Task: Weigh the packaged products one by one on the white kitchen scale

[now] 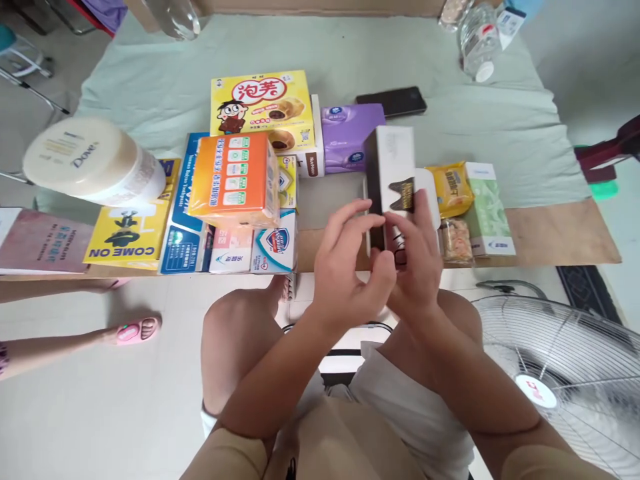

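Observation:
A long black-and-white box (395, 160) with a dark emblem and gold lettering stands tilted up between my hands at the table's front edge. My right hand (417, 263) is closed round its lower right side, fingers bent over the front. From the left, my left hand (347, 267) curls with its fingertips against the box's dark side and its thumb near the lower end. That lower end is partly hidden by my fingers. Behind the box shows part of a white tray or lid (429, 193). A purple tissue pack (347, 137) lies just beyond, to the left.
An orange pack (233, 180), yellow puff box (260, 100), Safeguard box (275, 241) and large Dove jar (95, 160) stand left. Right are a yellow snack pack (451, 189) and green box (489, 207). A phone (393, 101) lies behind; a fan (560, 380) stands right. Another person's foot (140, 330) shows left.

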The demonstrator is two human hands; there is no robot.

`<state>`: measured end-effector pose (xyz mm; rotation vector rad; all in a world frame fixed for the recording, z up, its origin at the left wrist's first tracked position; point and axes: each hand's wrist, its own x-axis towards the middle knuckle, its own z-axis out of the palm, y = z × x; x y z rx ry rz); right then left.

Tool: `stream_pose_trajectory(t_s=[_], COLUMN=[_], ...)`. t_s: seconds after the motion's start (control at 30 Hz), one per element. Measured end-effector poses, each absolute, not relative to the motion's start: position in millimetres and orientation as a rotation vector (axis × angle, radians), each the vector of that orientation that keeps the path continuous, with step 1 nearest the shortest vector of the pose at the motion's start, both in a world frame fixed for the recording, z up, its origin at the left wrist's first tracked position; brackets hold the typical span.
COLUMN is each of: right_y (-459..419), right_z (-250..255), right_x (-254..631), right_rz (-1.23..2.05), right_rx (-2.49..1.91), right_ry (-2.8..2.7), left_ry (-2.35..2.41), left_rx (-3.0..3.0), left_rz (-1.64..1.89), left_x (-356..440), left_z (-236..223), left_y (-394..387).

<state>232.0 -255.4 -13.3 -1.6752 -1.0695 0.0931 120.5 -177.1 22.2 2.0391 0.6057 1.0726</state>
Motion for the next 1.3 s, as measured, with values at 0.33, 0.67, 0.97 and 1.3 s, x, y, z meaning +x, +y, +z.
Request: stream_pose_trajectory(t_s=[0.33,0.67,0.97,1.3], right_y=[-237.6,-267.3,-250.5,-321.0], right_z=[-25.3,-16.5,-9.7,-4.6], right_x=[293.9,318.0,302.7,351.8], right_rz=[0.033,-0.084,0.332,-0.250], right_rx=[-2.053,-1.940,-1.874,-1.881], right_ry=[-1.030,-1.028,-1.137,-0.781], left_ry=[0.580,0.636,0.637,0.256], left_rx=[1.780,1.748,1.847,1.763], left_rz=[0.569,0.628,0.504,0.480], left_x=[179.9,172.6,186.4,215.0], left_z=[-7.3,-7.6,9.7,3.9], left_y=[-173.3,-168.0,-190.3,-220.4])
